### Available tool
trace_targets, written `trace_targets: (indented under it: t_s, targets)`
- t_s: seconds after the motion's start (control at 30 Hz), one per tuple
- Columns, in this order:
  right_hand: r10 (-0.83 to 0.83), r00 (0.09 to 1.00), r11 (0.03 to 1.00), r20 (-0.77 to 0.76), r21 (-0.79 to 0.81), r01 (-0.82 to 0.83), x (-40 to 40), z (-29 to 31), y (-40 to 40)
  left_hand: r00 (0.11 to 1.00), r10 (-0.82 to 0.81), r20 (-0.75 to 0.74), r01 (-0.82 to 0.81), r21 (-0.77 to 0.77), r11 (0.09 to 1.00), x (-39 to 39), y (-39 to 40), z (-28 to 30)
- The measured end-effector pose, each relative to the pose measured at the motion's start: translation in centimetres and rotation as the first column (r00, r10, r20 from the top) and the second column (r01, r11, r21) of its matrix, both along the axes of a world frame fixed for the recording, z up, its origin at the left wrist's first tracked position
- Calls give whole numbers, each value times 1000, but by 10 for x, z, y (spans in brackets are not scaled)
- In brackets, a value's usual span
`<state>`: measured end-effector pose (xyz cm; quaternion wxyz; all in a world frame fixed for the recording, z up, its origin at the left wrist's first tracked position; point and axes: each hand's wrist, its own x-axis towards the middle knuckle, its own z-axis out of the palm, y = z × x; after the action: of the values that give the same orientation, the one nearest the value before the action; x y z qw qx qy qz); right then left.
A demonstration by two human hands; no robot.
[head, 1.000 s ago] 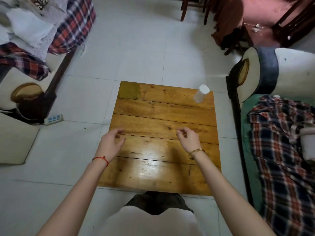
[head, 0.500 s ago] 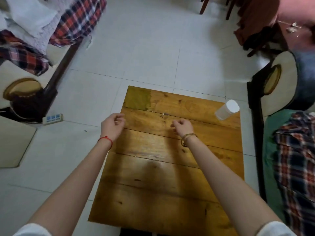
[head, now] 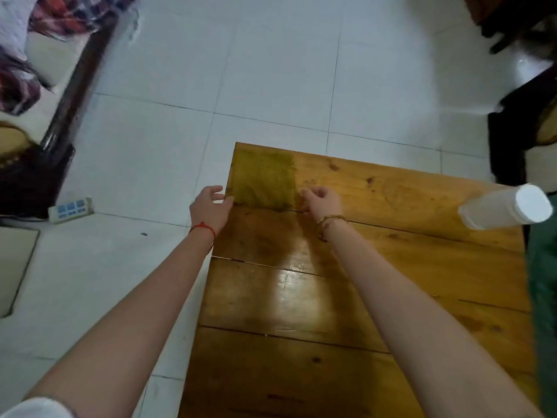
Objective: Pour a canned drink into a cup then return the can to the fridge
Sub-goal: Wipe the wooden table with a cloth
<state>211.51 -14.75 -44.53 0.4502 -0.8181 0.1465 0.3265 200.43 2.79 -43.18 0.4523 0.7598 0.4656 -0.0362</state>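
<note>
Both hands are hovering empty, grips loosely open: left hand (head: 209,206) at the tabletop's (head: 391,267) left edge, right hand (head: 322,202) over it. The cup (head: 506,208) is standing far right.

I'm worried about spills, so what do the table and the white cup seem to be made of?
The table looks like wooden planks with a glossy varnish: grain, knots, seams between the boards and a bright glare patch show. The cup looks like thin, matte, slightly translucent white plastic or paper; which one cannot be told.
</note>
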Motion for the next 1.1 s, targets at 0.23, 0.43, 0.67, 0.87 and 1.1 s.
trace_targets:
  t_s: [0.23, 0.43, 0.67, 0.87, 1.1]
  targets:
    - [-37, 995, 996, 98, -82, 45, 15, -24, 33, 999, -32, -22, 34, 70, 997, 23, 9, -30]
    - [121, 989, 979, 89, -174, -104, 17, -21, 43, 998, -33, -49, 36, 61, 998, 35, 10, -33]
    - [-37, 997, 993, 72, 112, 28, 6, -16, 40, 996, -90, -25, 91, 8, 996, 28, 11, -25]
    - [-449, 720, 564, -529, 457, 688, -23, -4, 17, 994, -102, 29, 106, -256, 961, 7, -13, -14]
    - [-433, 654, 496, -620, 442, 747, -68, 6, -39, 973, -205, 104, 228, -318, 920, -36, -68, 1]
